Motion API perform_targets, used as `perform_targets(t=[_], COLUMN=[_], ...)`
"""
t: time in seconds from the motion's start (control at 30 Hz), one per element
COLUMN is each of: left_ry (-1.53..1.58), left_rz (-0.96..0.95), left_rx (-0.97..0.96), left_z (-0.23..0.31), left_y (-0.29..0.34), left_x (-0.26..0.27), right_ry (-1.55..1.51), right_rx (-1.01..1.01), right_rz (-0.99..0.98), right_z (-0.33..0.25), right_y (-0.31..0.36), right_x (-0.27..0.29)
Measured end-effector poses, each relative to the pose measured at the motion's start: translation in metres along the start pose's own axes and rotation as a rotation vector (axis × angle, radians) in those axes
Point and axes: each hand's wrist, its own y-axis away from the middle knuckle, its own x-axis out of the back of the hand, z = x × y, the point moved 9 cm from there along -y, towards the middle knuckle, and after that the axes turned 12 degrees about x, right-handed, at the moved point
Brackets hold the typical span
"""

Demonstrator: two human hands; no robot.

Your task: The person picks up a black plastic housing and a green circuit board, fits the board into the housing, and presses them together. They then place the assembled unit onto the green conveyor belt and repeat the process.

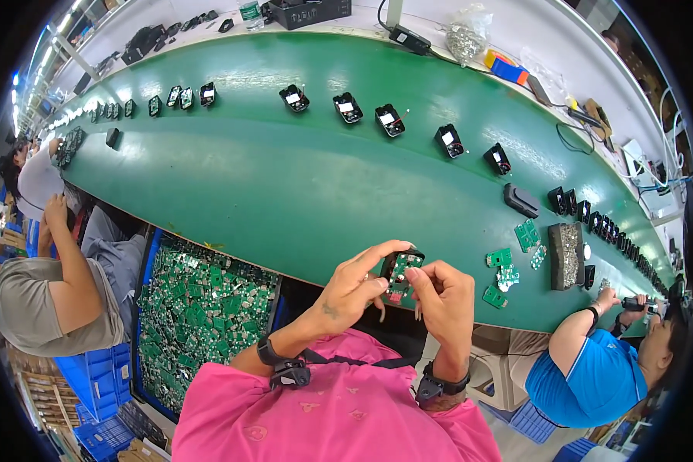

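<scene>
Near the table's front edge I hold a small black plastic housing with a green circuit board (402,268) in it. My left hand (348,286) grips the housing from the left, its fingers closed around the side. My right hand (445,299) is closed at the board's right edge, with the thumb pressed on the board. A bit of red shows at the lower end of the board. To the right on the table lie several loose green circuit boards (499,258).
Several open black housings (390,120) stand in a row along the green table (285,177). A blue-rimmed bin (148,269) of circuit boards is at my left. A black case (521,200) and a box of small metal parts (567,258) lie right. People sit on both sides.
</scene>
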Motion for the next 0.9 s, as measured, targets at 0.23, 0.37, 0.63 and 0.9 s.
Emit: perform_targets(t=[0.23,0.37,0.63,0.9], left_ry=[-0.044,0.018,-0.022,-0.285], left_rz=[0.114,0.160,0.144,0.245], left_rx=[-0.001,0.031,0.035,-0.071], left_z=[-0.002,-0.010,-0.011,-0.004], left_y=[0.001,-0.002,-0.015,-0.014], left_x=[0.003,0.005,0.018,0.025], right_ry=[0.166,0.084,0.045,0.117], right_rx=[0.095,0.096,0.025,0.098], right_rz=[0.102,0.117,0.033,0.030], right_z=[-0.003,0.006,0.017,0.003], right_y=[-0.002,-0.001,-0.003,-0.015], right_x=[-0.003,-0.013,-0.039,-0.052])
